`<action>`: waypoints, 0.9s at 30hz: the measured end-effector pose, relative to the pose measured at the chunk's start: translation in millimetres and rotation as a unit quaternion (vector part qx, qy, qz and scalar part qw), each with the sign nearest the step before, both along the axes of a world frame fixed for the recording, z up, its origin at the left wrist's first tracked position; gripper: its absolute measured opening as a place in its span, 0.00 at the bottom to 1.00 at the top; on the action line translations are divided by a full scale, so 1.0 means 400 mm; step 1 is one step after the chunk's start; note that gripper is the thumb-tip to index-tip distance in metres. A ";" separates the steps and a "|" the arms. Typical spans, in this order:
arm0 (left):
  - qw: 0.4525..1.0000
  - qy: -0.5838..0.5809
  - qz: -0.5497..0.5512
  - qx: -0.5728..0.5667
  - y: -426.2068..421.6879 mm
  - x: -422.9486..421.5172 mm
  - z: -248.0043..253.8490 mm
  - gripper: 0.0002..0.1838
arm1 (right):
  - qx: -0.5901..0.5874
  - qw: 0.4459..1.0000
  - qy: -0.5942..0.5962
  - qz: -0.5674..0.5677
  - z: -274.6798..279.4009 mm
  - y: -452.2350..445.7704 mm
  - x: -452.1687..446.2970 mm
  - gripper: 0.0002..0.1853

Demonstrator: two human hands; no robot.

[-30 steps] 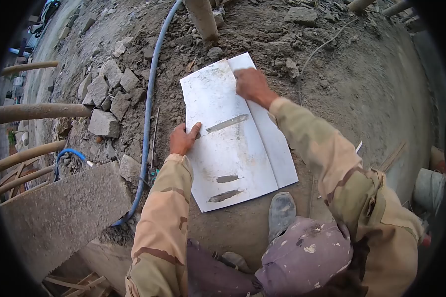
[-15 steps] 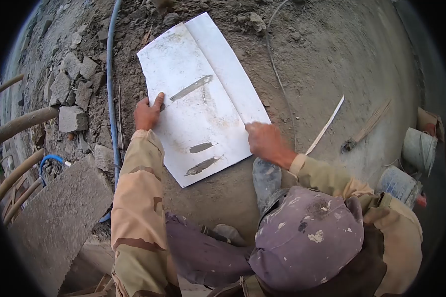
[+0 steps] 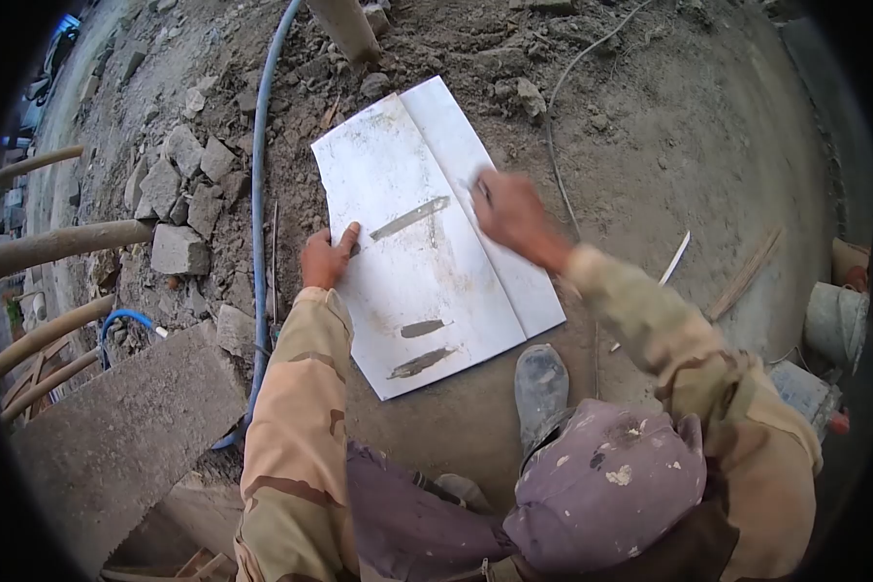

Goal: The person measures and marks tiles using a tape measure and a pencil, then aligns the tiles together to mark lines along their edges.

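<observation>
— From the left, what is seen?
— First, at nine o'clock, a long blue flexible hose [image 3: 259, 194], laid across brown, uneven soil [image 3: 650, 145]. Closer in, also at nine, the edge of a flat white board with grey streaks [image 3: 427, 257] is gripped by the bare left hand [image 3: 326, 260], thumb on top, fingers partly hidden. Mid-scene, on the soil, the board is laid flat!
— And at two o'clock?
— Over a narrow white strip [image 3: 529, 301], the bare right hand [image 3: 514, 209] is seen curled and blurred; whether anything is gripped cannot be told.
— The step in hand?
— A stroke along the strip's inner edge, it is judged.
— And what is called for?
— For any further stroke, the board firmly steadied from nine, the line kept straight.
</observation>
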State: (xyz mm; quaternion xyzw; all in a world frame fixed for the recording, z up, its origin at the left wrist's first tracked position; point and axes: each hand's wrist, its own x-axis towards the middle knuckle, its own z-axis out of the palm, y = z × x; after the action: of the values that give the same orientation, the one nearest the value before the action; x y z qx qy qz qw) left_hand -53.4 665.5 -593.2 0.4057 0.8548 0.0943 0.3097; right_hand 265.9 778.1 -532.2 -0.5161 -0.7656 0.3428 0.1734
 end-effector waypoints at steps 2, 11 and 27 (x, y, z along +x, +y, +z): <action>1.000 -0.003 -0.001 0.010 -0.006 -0.010 -0.024 0.41 | 0.075 0.996 0.044 -0.025 -0.086 0.170 -0.125 0.10; 1.000 -0.008 0.006 0.004 -0.002 0.002 0.003 0.39 | 0.062 0.996 -0.070 0.003 -0.137 0.385 -0.325 0.11; 0.999 0.037 -0.010 -0.013 0.003 -0.005 -0.024 0.41 | 0.009 0.983 -0.118 0.141 -0.073 -0.280 0.141 0.09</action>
State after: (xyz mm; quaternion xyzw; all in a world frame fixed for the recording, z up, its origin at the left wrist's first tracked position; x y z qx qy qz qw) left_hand -55.6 666.5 -602.9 0.4133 0.8627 0.0652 0.2839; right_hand 322.5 666.1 -561.4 -0.4378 -0.8489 0.2940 0.0362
